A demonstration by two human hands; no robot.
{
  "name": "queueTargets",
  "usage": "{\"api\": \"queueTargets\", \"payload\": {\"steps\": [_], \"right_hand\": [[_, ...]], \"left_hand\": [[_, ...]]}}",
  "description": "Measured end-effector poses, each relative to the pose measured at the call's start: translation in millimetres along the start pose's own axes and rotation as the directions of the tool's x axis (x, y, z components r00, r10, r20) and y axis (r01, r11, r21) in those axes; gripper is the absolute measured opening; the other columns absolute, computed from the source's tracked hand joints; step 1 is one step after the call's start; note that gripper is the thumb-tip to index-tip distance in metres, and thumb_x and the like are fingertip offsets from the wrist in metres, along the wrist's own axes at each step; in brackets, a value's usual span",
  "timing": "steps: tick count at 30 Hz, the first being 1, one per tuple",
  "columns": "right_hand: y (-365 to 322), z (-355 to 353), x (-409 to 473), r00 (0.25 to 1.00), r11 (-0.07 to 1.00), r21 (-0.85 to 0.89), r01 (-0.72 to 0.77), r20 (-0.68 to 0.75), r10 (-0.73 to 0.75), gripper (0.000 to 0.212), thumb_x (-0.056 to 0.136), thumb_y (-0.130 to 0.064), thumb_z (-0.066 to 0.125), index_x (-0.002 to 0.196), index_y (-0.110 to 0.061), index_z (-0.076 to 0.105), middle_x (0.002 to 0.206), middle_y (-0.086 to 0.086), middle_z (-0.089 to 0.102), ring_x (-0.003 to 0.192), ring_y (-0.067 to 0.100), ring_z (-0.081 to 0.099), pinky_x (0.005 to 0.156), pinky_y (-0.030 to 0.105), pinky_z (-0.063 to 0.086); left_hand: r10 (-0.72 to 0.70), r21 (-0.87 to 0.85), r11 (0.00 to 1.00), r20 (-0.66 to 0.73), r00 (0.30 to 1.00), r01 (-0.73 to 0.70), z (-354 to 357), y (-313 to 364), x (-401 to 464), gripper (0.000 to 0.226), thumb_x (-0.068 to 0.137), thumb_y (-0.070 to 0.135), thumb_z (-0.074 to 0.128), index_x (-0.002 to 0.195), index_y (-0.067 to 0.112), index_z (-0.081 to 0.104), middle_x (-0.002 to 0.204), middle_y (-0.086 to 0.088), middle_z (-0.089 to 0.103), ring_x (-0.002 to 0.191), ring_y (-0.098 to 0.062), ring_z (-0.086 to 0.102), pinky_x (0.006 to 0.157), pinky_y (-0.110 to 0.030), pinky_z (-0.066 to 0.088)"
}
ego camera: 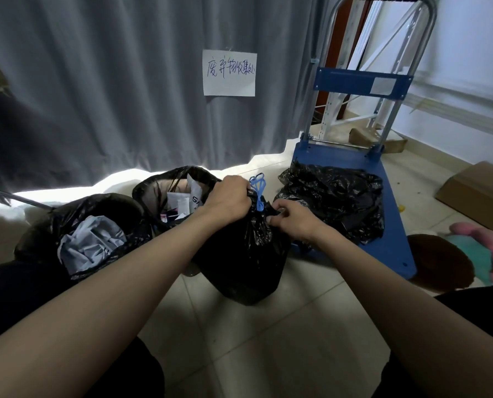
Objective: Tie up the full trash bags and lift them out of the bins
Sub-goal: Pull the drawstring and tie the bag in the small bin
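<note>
Bag (239,254) stands on floor between bins and cart; neck is gripped by left hand (228,201); blue tie (258,193) is pinched by right hand (292,219); tie should be cinched tight before lifting.

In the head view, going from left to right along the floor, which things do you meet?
Open bag of grey scraps → open bag with white packets → gathered bag in both hands → crumpled bag on the blue cart → cardboard box.
</note>
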State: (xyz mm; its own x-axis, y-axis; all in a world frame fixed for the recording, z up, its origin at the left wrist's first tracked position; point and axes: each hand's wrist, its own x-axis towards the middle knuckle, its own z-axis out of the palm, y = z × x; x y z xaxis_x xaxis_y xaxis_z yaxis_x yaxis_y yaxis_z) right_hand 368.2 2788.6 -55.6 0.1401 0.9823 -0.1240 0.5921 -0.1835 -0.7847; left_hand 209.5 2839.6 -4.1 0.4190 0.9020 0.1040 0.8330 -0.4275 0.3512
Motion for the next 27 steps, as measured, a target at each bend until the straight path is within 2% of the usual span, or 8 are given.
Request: {"api": "queueTargets", "payload": {"steps": [5,9,12,15,17,22,25,27], "right_hand": [[2,-1,-10,0.994,0.998,-0.025,-0.066,-0.094,0.063,0.010,0.093,-0.015,0.054,0.086,-0.022,0.053,0.077,-0.004,0.054,0.082,0.023,0.054,0.076,0.035,0.046],[13,-5,-20,0.987,0.979,-0.140,-0.145,-0.088,0.133,0.017,0.088,-0.004,0.046,0.083,-0.019,0.052,0.091,0.007,0.060,0.096,0.031,0.060,0.074,0.032,0.049],[18,-2,-21,0.983,0.978,-0.122,-0.168,-0.093,0.158,0.026,0.088,-0.005,0.051,0.111,-0.015,0.056,0.102,0.009,0.062,0.100,0.031,0.061,0.089,0.042,0.052],[0,-3,-20,0.978,0.998,-0.020,-0.052,-0.204,0.047,0.040,0.087,0.000,0.050,0.125,-0.013,0.055,0.087,0.009,0.061,0.081,0.023,0.057,0.078,0.031,0.049],[-20,-5,-20,0.935,0.998,0.014,0.064,-0.352,-0.055,0.038,0.088,0.001,0.046,0.121,-0.014,0.058,0.092,0.014,0.062,0.085,0.024,0.056,0.074,0.028,0.043],[-72,-14,-30,0.858,0.933,0.249,0.259,-0.503,-0.104,0.029,0.090,-0.038,0.051,0.115,-0.026,0.058,0.090,0.000,0.058,0.084,0.015,0.056,0.075,0.029,0.041],[-98,-21,-34,0.851,0.933,0.219,0.285,-0.506,-0.142,0.044,0.079,-0.055,0.056,0.118,-0.036,0.055,0.100,-0.001,0.058,0.090,0.014,0.059,0.079,0.032,0.048],[-111,-26,-36,0.830,0.939,0.174,0.297,-0.532,-0.164,0.047,0.076,-0.055,0.058,0.120,-0.039,0.053,0.106,0.003,0.059,0.091,0.015,0.059,0.080,0.033,0.050]], "left_hand": [[-0.004,-0.023,1.000,-0.023,1.000,0.003,-14,3,-7,0.023,0.087,0.005,0.043,0.097,0.001,0.063,0.109,-0.018,0.061,0.108,-0.038,0.055,0.077,-0.039,0.029],[-0.007,-0.124,0.992,-0.075,0.997,-0.002,-28,2,-4,0.029,0.085,0.003,0.043,0.104,0.000,0.065,0.111,-0.025,0.063,0.105,-0.041,0.057,0.078,-0.036,0.041],[-0.023,-0.167,0.986,-0.093,0.995,0.007,-37,3,-1,0.027,0.085,0.002,0.042,0.099,0.001,0.065,0.104,-0.023,0.064,0.092,-0.038,0.056,0.071,-0.033,0.036],[-0.039,-0.205,0.979,-0.163,0.986,0.005,-44,1,1,0.020,0.086,0.004,0.042,0.088,0.007,0.062,0.090,-0.013,0.060,0.084,-0.033,0.054,0.070,-0.033,0.037],[-0.044,-0.269,0.963,-0.238,0.970,-0.023,-50,0,3,0.021,0.087,0.005,0.042,0.087,0.015,0.061,0.089,-0.010,0.062,0.088,-0.033,0.058,0.076,-0.037,0.045],[-0.086,-0.329,0.944,-0.358,0.930,-0.039,-72,4,10,0.019,0.089,0.008,0.042,0.094,0.015,0.060,0.100,-0.011,0.063,0.095,-0.032,0.058,0.087,-0.042,0.047],[-0.090,-0.414,0.904,-0.436,0.896,-0.110,-86,12,9,0.016,0.087,0.012,0.042,0.089,0.017,0.058,0.102,-0.011,0.065,0.095,-0.032,0.060,0.087,-0.045,0.049],[-0.098,-0.450,0.881,-0.476,0.874,-0.146,-97,20,9,0.016,0.087,0.012,0.043,0.088,0.018,0.058,0.103,-0.011,0.064,0.095,-0.028,0.059,0.083,-0.036,0.046]]}}
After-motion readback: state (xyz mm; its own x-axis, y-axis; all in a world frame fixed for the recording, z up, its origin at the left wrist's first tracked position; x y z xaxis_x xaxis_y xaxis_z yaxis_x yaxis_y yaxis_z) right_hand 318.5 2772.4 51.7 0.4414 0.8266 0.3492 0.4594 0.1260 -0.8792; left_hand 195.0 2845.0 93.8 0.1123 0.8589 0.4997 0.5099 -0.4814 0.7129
